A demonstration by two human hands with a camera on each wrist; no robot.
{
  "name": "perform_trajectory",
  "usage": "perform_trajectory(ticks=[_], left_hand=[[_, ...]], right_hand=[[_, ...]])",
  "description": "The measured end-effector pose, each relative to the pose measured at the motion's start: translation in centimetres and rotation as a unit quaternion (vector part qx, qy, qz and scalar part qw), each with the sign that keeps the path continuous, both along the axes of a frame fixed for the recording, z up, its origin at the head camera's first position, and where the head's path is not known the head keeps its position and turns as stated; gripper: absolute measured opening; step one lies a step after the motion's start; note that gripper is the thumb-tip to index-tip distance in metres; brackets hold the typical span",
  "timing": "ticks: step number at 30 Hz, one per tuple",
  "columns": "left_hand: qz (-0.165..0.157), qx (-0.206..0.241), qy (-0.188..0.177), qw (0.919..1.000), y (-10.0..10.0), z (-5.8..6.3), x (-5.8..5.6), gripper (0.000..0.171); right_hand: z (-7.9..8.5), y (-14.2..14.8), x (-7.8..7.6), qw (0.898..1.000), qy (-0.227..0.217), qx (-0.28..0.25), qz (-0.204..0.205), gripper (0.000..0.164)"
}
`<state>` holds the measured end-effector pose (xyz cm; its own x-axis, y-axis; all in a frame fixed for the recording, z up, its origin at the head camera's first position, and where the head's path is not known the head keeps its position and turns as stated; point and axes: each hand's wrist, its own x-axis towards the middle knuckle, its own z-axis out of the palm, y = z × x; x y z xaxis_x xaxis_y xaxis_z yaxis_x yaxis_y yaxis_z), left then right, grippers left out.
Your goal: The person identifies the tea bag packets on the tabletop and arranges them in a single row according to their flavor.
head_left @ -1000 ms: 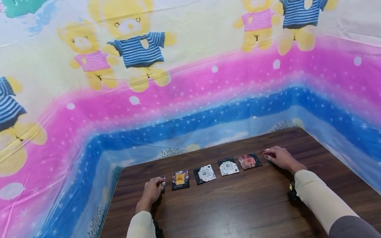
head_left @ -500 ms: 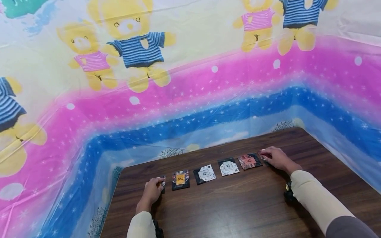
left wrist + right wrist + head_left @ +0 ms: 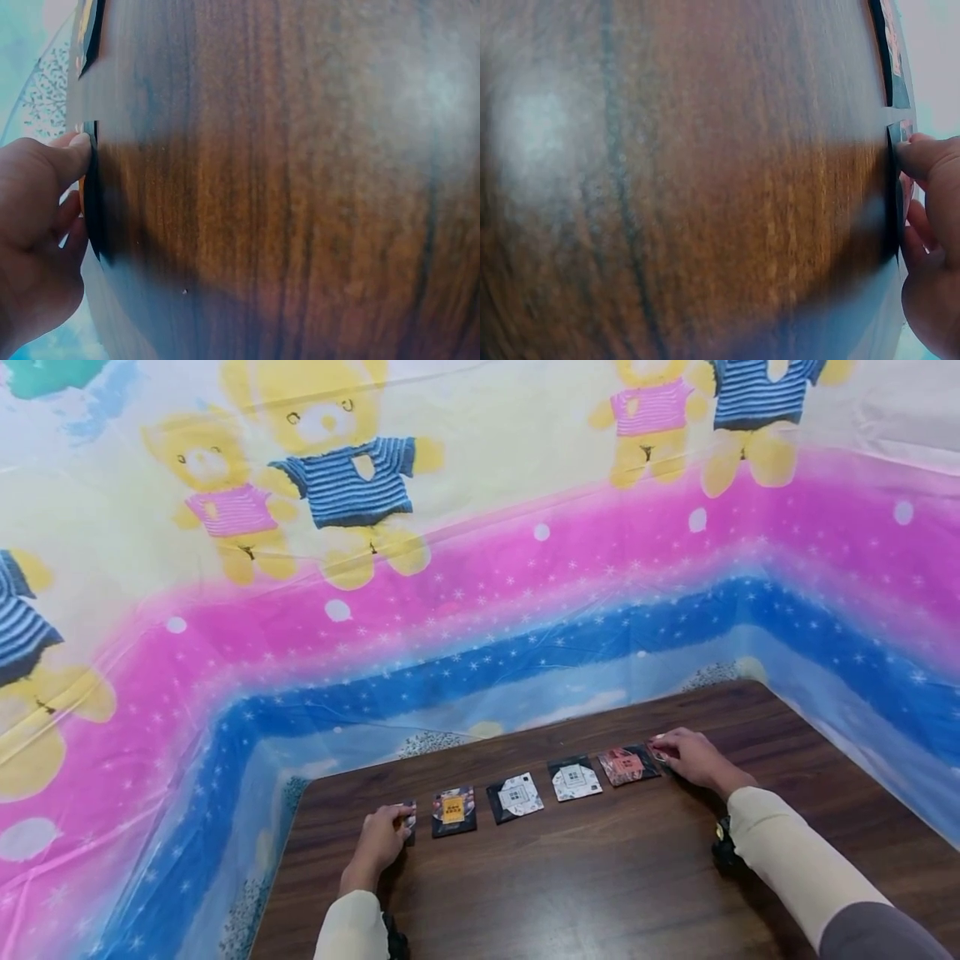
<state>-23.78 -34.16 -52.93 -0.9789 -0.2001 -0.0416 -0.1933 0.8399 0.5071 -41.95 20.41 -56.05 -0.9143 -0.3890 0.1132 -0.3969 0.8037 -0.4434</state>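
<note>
Several flat square sachets lie in a slanting row on the table. At the row's left end my left hand (image 3: 378,842) pinches a dark sachet (image 3: 91,202), thumb on its near edge; the hand covers most of it. To its right come an orange-labelled sachet (image 3: 453,812), a black-and-white sachet (image 3: 515,798), a white-and-black sachet (image 3: 575,778) and a red-labelled sachet (image 3: 628,765). Just beyond, my right hand (image 3: 701,758) holds the last sachet (image 3: 894,187) between thumb and fingers, largely hidden. It sits close beside the red-labelled one.
The brown wood-grain table (image 3: 585,885) reaches toward me, its back edge close behind the row. A printed cloth (image 3: 480,610) with teddy bears hangs around the back and sides. Each wrist wears a dark camera strap.
My right hand has moved a little to the left with its sachet, narrowing the gap to the red-labelled one. The left hand has stayed at its sachet.
</note>
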Motion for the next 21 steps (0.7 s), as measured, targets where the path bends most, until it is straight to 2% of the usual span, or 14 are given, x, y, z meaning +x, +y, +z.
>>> perform_trajectory(ticks=[4, 9, 12, 17, 21], left_hand=[[-0.007, -0.019, -0.006, 0.9998, 0.1, 0.1, -0.3, 0.036], [-0.036, -0.043, -0.004, 0.9984, -0.4, 0.4, -0.7, 0.036], [-0.040, -0.049, -0.010, 0.9980, -1.1, 0.4, -0.6, 0.038], [-0.033, -0.045, -0.014, 0.9983, -2.3, 0.6, -0.3, 0.038], [-0.040, -0.036, -0.008, 0.9985, -1.6, 1.2, -0.1, 0.039]], right_hand=[[0.0, -0.1, 0.2, 1.000, 0.012, 0.017, 0.001, 0.038], [0.0, -0.4, 0.4, 0.999, 0.024, 0.028, -0.007, 0.040], [0.3, -0.9, 0.4, 1.000, 0.021, 0.003, -0.006, 0.041], [1.6, -2.0, 0.4, 0.998, -0.011, -0.059, -0.011, 0.046], [2.9, -3.0, 0.8, 0.997, -0.023, -0.074, -0.002, 0.049]])
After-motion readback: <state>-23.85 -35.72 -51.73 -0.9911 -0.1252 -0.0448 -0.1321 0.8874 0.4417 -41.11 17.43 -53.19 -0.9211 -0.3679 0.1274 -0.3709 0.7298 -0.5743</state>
